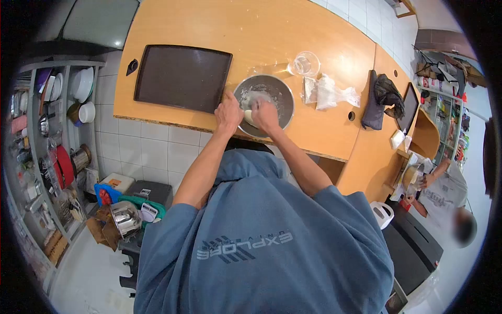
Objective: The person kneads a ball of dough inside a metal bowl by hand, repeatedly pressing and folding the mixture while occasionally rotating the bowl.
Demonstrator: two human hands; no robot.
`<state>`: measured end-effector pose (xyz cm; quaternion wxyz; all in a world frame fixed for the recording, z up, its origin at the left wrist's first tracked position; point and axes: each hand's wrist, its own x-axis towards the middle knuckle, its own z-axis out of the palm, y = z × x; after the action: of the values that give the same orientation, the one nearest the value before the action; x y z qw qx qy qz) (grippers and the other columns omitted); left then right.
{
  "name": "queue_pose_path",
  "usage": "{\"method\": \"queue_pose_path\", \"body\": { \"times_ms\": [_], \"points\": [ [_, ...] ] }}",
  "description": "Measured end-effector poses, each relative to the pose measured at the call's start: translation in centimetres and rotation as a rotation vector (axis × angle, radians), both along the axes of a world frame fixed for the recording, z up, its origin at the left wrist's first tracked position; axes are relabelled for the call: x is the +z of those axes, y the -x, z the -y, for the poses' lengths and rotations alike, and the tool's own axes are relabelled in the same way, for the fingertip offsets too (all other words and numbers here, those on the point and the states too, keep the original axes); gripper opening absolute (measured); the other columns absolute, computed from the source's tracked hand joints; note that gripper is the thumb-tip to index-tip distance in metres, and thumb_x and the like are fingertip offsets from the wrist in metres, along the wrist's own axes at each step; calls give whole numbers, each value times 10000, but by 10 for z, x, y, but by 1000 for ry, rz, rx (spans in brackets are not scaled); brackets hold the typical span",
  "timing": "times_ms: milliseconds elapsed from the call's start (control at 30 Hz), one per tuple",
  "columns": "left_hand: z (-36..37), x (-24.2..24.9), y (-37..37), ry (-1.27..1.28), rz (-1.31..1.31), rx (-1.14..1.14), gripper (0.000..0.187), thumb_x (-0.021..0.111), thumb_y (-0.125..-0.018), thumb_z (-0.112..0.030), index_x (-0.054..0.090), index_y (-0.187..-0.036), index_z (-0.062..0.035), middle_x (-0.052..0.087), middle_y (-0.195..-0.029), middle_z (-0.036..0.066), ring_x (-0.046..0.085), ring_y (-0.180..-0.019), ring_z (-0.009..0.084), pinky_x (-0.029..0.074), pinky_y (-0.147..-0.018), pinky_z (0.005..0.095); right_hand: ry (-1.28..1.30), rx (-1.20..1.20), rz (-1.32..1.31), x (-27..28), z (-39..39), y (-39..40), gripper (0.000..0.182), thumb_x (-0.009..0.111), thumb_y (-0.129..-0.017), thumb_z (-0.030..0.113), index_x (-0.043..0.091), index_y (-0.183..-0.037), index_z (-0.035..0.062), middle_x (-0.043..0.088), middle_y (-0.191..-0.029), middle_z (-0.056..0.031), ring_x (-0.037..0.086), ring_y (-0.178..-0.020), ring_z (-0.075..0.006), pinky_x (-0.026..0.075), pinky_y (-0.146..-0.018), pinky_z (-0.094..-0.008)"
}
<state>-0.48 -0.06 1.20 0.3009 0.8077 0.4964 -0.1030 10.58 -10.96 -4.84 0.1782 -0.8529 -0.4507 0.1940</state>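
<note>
A metal mixing bowl [286, 97] stands near the front edge of the wooden table, its inner wall smeared with white, floury mixture [257, 97]. My left hand [228, 111] is closed on the left side of its rim. Inside the bowl, my right hand [265, 114] has its fingers curled down into the mixture, slightly blurred. Beside those fingers shows a smooth cream-coloured piece [249, 118]; I cannot tell whether it is dough or a tool in my grip.
A dark baking tray [183, 77] lies left of the bowl. Right of it are a clear plastic cup [306, 64], a bag of white powder [334, 94] and dark cloths [384, 97]. Shelves [65, 131] hold kitchenware at far left. Another person [442, 188] handles a bowl at right.
</note>
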Motion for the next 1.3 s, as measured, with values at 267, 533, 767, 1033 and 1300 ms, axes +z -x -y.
{"method": "queue_pose_path", "body": {
  "times_ms": [267,533,767,1033,1300],
  "points": [
    [-1,12,-2,39,44,16,479,677,-892,-205,431,-1199,69,695,-970,315,691,-939,481,540,-829,571,46,-52,63,28,-7,24,358,515,-972,303,707,-907,8,700,-898,-245,692,-785,-422,560,-722,-535],
    [-6,-6,1,-27,7,-100,556,689,-854,-195,428,-1254,89,709,-831,267,718,-831,436,573,-752,528,231,-90,-8,10,-33,2,408,476,-975,319,731,-878,15,717,-880,-254,712,-797,-418,565,-730,-524],
    [-6,-5,2,-32,10,-49,450,648,-825,-97,449,-1202,48,709,-843,281,714,-838,455,571,-751,545,259,-179,-38,15,-52,-13,450,514,-947,360,767,-799,18,718,-844,-260,724,-794,-419,573,-751,-500],
    [-3,1,7,-24,-16,-47,469,659,-832,-112,449,-1213,63,713,-858,275,712,-867,457,565,-785,548,-99,-124,32,22,-42,-29,473,530,-992,377,727,-743,25,705,-786,-243,690,-710,-443,554,-672,-523],
    [-3,-2,6,-8,-11,-39,515,664,-842,-145,462,-1252,92,713,-903,277,709,-901,449,564,-797,540,-25,-119,-29,24,-19,-10,348,565,-963,321,714,-885,16,701,-917,-237,683,-873,-417,545,-772,-526]
  ]
}}
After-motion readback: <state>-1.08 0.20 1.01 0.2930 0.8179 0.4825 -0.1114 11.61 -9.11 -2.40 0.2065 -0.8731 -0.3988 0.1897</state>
